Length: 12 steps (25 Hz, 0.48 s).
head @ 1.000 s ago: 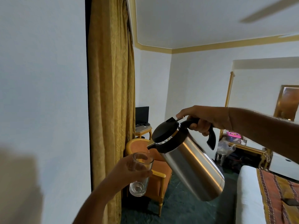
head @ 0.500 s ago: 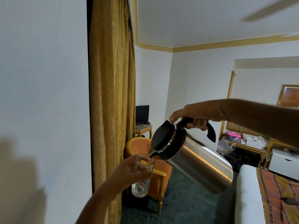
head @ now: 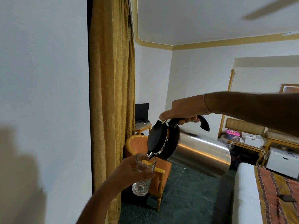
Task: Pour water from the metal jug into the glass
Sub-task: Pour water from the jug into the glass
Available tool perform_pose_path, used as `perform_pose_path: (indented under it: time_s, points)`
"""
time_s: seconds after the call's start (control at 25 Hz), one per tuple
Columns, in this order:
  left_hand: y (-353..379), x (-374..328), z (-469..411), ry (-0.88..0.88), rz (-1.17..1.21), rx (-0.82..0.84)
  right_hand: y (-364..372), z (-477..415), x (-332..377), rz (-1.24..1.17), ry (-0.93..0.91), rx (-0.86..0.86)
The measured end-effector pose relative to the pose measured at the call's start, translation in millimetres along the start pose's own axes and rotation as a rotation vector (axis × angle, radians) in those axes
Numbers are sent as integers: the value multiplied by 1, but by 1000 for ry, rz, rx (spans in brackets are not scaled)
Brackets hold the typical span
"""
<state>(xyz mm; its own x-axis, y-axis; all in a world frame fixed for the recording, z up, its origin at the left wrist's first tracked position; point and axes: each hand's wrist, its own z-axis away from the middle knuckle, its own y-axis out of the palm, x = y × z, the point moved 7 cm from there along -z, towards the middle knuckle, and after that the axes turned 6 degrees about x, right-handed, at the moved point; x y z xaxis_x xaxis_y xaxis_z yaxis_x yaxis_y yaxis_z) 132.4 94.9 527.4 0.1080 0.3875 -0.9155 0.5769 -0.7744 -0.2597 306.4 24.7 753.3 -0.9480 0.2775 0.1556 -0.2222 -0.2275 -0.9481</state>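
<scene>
Presently, in the head view, the right hand (head: pixel 186 110) is wrapped around the black handle of the metal jug (head: pixel 191 147), which is tipped almost horizontal, its spout dipping just inside the rim of the glass (head: pixel 144 173). The left hand (head: pixel 134 172) grips the glass upright in mid-air, in front of an orange armchair (head: pixel 137 144) beside the gold curtain (head: pixel 111 94); a water stream cannot be made out.

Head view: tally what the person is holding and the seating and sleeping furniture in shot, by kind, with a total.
Metal jug: 1, tipped, in the right hand
Glass: 1, in the left hand
Orange armchair: 1
Bed: 1
Total: 4
</scene>
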Motion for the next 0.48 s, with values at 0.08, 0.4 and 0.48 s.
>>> perform_pose_path:
  time_s: [0.08,0.4,0.48]
  points:
    - [0,3,1,-7,-6,-4,-2,1,7,47,-1,-20]
    - [2,0,4,9,-35,4,-8,4,29,179,-60,-66]
    - [2,0,3,18,-53,2,-10,3,33,213,-69,-84]
